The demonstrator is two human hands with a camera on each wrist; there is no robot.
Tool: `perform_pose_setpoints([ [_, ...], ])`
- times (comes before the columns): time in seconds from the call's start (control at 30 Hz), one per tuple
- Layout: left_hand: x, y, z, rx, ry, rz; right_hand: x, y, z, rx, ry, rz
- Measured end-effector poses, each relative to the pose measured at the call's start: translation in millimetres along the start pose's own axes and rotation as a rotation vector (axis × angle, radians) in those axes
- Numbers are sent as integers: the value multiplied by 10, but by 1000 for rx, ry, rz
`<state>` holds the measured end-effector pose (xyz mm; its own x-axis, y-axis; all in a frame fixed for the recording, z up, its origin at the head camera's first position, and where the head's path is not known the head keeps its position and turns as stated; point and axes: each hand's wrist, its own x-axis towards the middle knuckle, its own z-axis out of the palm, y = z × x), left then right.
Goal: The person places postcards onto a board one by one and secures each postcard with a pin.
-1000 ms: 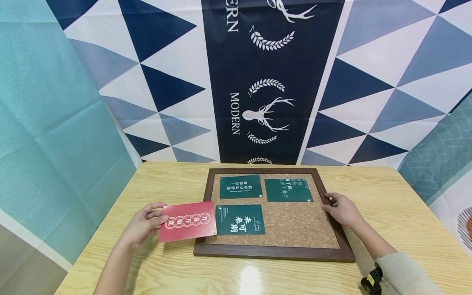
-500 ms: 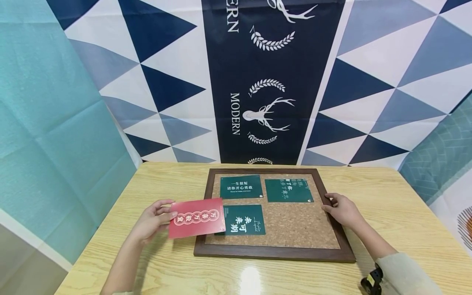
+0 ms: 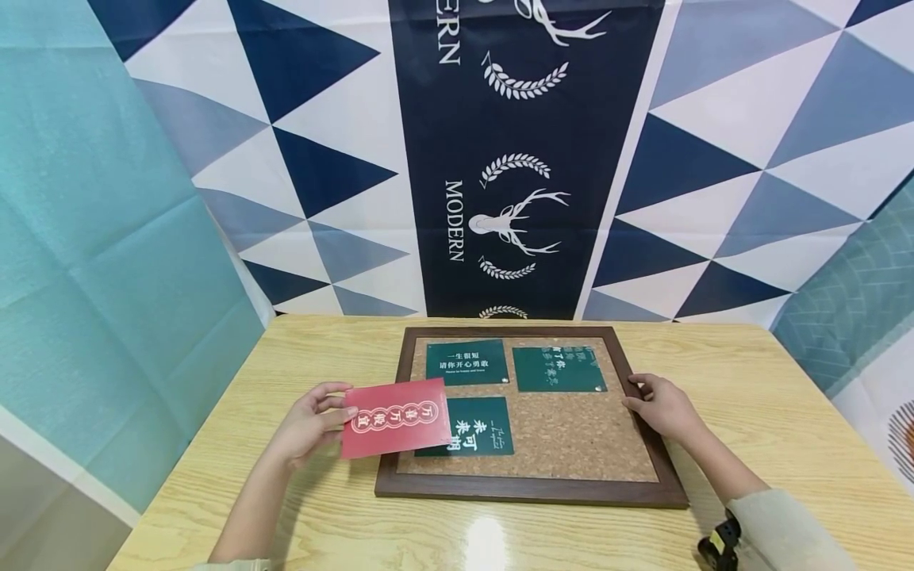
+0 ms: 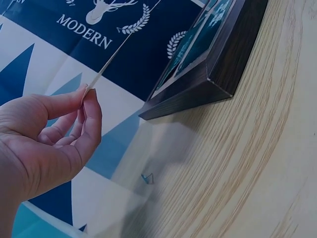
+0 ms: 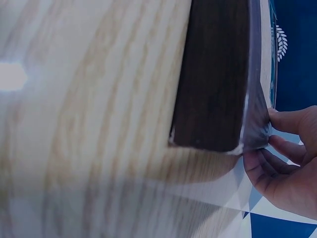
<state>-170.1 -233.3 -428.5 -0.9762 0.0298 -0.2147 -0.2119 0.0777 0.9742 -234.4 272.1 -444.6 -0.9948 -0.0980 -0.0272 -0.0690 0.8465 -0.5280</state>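
Observation:
My left hand [image 3: 312, 422] pinches a red card [image 3: 396, 444] with pale lettering by its left edge, thumb against fingers. The card hangs over the left side of a dark-framed corkboard [image 3: 571, 440] and hides part of the lower-left green card [image 3: 493, 426]. Edge-on, the red card [image 4: 115, 53] appears as a thin strip in the left wrist view. My right hand [image 3: 664, 406] grips the corkboard's right rail, thumb on top and fingers along the outer side. Two more green cards lie along the board's upper half, one at left [image 3: 467, 373] and another at right [image 3: 559, 377].
The corkboard lies flat on a light wooden table [image 3: 328, 523]. In the left wrist view, a small blue pin [image 4: 145, 178] sits on the table near the frame's corner. A patterned cloth [image 3: 343, 159] hangs behind the table.
My left hand has carried the red card rightward and slightly away, so it now covers more of the lower-left green card. The right hand and the board have stayed in place.

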Motion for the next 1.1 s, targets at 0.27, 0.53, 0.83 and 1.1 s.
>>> perform_pose_setpoints([
  [0.27, 44, 1, 90, -13, -19, -4, 0, 4, -1, -4, -3, 5],
  [0.53, 106, 20, 191, -22, -19, 0, 6, 3, -10, 0, -12, 25],
  [0.83, 152, 46, 324, -17, -38, 17, 8, 1, -3, 5, -13, 28],
  [1.1, 185, 58, 447, -26, -75, 25, 12, -8, -10, 0, -15, 30],
])
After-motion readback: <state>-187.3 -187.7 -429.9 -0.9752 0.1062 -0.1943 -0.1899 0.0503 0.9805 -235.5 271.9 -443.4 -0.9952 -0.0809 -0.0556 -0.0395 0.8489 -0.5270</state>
